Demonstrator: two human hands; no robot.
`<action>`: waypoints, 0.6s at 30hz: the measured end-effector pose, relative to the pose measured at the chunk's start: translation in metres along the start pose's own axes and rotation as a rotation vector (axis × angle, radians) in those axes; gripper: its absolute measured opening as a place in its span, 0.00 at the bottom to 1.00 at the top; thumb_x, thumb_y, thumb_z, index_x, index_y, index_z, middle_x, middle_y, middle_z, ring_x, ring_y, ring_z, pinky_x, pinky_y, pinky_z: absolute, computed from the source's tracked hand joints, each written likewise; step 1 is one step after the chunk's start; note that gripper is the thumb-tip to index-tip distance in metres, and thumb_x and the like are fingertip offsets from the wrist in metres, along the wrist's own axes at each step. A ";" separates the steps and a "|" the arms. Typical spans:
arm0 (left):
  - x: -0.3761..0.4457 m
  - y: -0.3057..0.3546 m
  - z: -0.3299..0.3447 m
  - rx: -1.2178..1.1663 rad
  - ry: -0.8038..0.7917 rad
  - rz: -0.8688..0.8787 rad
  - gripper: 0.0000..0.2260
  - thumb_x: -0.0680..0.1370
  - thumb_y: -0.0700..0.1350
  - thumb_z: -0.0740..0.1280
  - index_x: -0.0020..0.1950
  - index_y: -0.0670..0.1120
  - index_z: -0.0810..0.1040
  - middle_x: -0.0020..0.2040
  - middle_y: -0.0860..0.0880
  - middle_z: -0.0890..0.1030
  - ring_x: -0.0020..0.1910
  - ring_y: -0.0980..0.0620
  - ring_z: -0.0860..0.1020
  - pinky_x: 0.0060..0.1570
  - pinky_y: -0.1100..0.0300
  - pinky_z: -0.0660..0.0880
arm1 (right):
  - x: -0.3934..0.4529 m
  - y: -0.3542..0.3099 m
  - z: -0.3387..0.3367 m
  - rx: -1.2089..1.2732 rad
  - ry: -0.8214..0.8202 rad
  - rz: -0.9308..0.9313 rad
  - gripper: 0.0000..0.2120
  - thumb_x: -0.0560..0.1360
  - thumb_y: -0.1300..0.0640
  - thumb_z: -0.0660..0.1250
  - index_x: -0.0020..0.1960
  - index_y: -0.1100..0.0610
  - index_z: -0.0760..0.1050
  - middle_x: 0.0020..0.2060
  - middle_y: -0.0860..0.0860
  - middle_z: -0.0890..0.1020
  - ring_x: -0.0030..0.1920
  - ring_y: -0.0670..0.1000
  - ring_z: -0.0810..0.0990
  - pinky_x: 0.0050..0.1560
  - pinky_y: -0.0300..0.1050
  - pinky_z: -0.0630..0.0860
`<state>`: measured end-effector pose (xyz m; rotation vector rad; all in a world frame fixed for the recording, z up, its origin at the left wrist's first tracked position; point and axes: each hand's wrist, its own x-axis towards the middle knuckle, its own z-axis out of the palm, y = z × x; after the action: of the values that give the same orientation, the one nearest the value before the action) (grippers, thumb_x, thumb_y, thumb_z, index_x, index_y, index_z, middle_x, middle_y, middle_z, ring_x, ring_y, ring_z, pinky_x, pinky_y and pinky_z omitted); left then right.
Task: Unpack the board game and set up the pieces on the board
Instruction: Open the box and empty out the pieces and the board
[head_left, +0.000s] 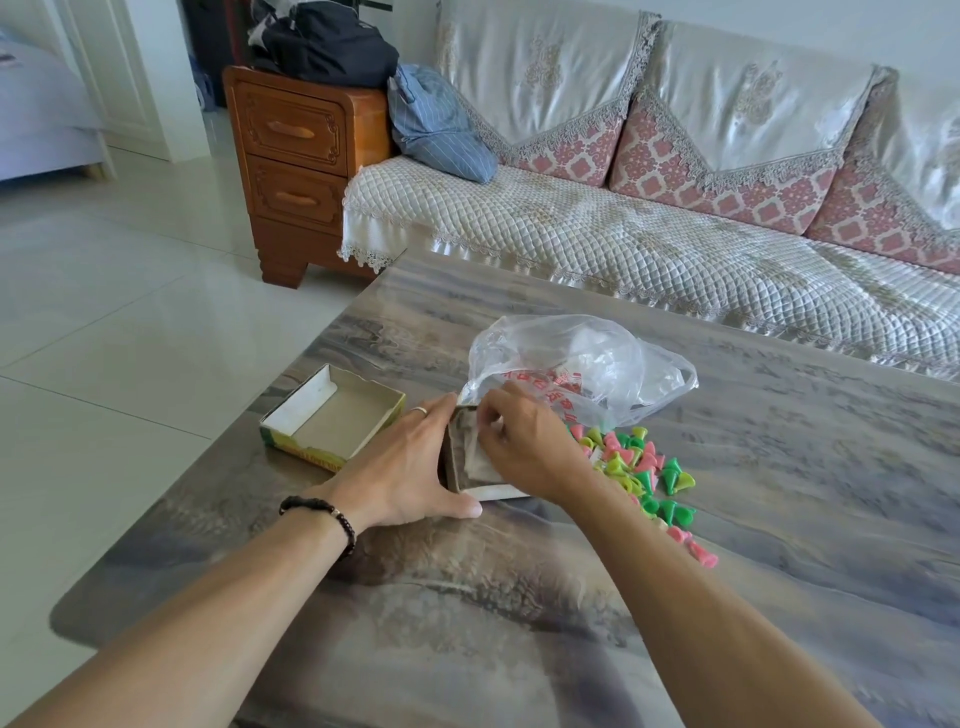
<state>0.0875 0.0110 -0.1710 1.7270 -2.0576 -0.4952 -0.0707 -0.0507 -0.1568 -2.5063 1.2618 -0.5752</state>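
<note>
Item: grey cardboard box tray (459, 470), centre frame, long axis running away from you. Your left hand (410, 467) lies straight-fingered against its left wall. Your right hand (524, 447), fingers curled, pinches the folded pale sheet (482, 461) inside. Clearance is probably upward only: pink, green and yellow plastic cone pieces (644, 467) lie just right, the upturned white box lid (301, 449) left.

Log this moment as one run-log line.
left hand presses box tray side | right hand pinches folded sheet inside it | game pieces heaped on table | lid upturned at left | no board laid out
</note>
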 end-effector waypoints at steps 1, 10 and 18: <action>0.002 -0.001 0.000 0.000 -0.012 -0.011 0.52 0.60 0.65 0.75 0.76 0.49 0.55 0.72 0.51 0.65 0.70 0.52 0.64 0.64 0.60 0.66 | -0.002 0.000 -0.006 0.132 0.080 0.047 0.04 0.76 0.60 0.61 0.44 0.57 0.74 0.43 0.50 0.75 0.42 0.48 0.74 0.42 0.41 0.71; 0.008 0.023 -0.006 0.120 -0.066 0.084 0.53 0.67 0.63 0.74 0.78 0.47 0.44 0.79 0.47 0.49 0.77 0.53 0.45 0.73 0.58 0.53 | -0.018 0.003 -0.046 0.730 0.309 0.309 0.08 0.78 0.63 0.60 0.41 0.56 0.70 0.29 0.46 0.70 0.29 0.43 0.67 0.30 0.37 0.67; 0.009 0.104 -0.024 -0.213 0.309 0.253 0.19 0.76 0.64 0.62 0.57 0.51 0.77 0.52 0.56 0.81 0.50 0.62 0.76 0.48 0.60 0.74 | -0.040 -0.004 -0.091 1.039 0.372 0.359 0.05 0.79 0.65 0.59 0.47 0.62 0.73 0.37 0.57 0.80 0.37 0.52 0.80 0.39 0.46 0.79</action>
<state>0.0117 0.0201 -0.0961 1.3068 -1.8892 -0.3309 -0.1314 -0.0220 -0.0838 -1.3265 1.0615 -1.2334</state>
